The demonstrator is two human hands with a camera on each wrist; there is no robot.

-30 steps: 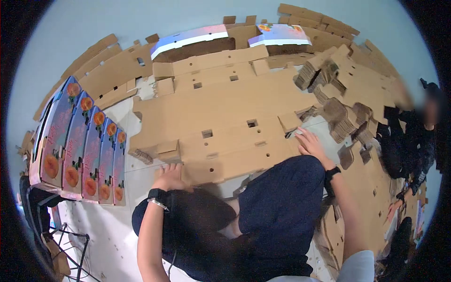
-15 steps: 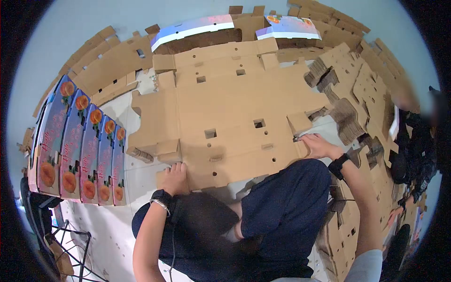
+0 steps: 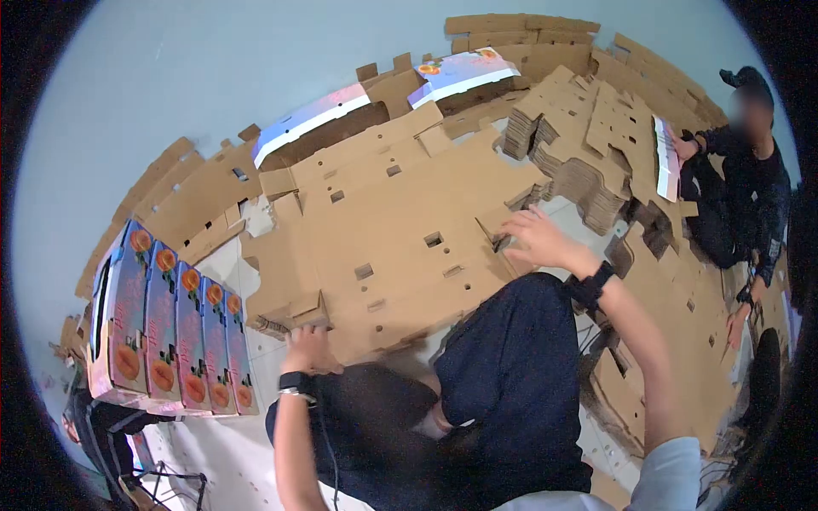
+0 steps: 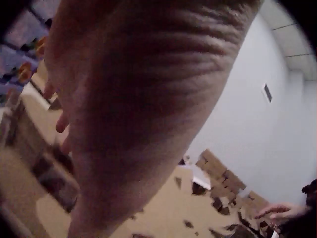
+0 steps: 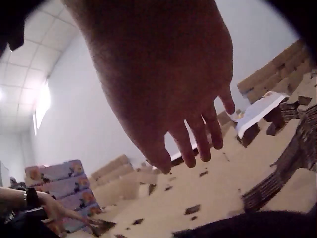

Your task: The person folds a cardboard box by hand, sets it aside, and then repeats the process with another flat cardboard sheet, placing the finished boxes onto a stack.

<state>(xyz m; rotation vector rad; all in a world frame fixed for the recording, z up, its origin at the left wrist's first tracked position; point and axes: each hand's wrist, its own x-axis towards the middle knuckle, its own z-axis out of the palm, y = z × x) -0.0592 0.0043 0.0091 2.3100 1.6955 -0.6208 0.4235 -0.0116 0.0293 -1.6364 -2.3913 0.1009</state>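
A large die-cut cardboard sheet [image 3: 409, 221] with square slots lies flat in front of my crossed legs, on top of others like it. My left hand [image 3: 311, 349] rests at its near left corner, fingertips against a raised corner flap [image 3: 298, 308]. In the right wrist view the fingers of that hand point straight toward the flap. On the other side, my right hand [image 3: 545, 240] hovers over the near right corner, beside a small upright flap [image 3: 487, 234]. Its fingers [image 5: 198, 141] are extended and spread, with nothing held. My left palm hides most of the left wrist view.
Folded boxes with printed fruit [image 3: 162, 328] stand in a row at left. Stacks of flat cardboard [image 3: 588, 192] lie at right, where another person [image 3: 750, 170] sits with a hand at a printed piece [image 3: 667, 157]. Two printed box pieces [image 3: 464, 75] lean along the wall.
The head view has swung to the right. My right hand closed its fingers at the right corner flap, then lifted with them spread. My left hand stays at the near left corner.
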